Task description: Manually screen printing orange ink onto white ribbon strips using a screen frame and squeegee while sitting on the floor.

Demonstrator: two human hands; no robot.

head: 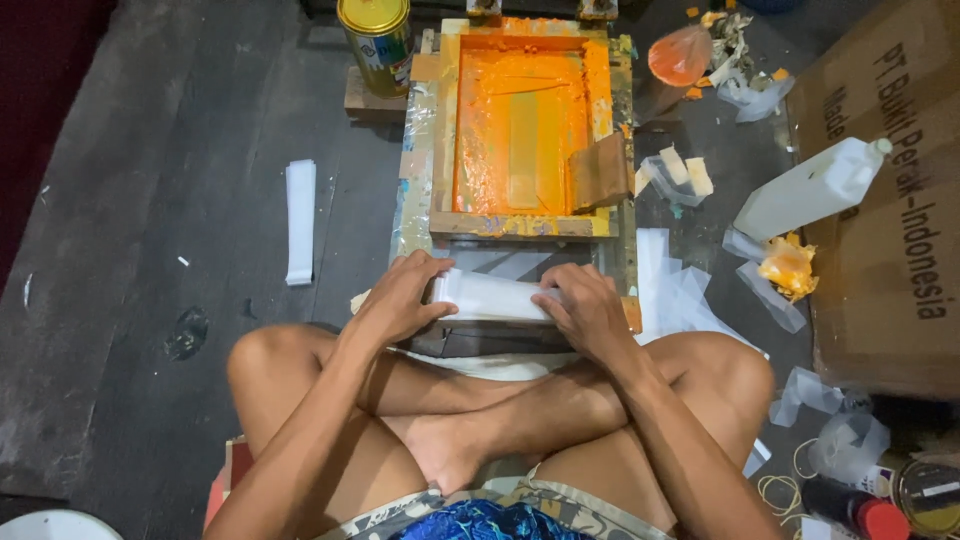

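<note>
I sit cross-legged on a dark floor before a wooden screen-printing frame coated with orange ink. A wooden squeegee leans in the frame's right corner. My left hand and my right hand both grip a stack of narrow white plastic bags, held flat just below the frame's near edge. The left hand holds the stack's left end, the right hand its right end.
A yellow paint can stands at the frame's upper left. A white strip lies on the floor to the left. At right are a white plastic bottle, a cardboard box, an ink-stained rag and loose plastic scraps.
</note>
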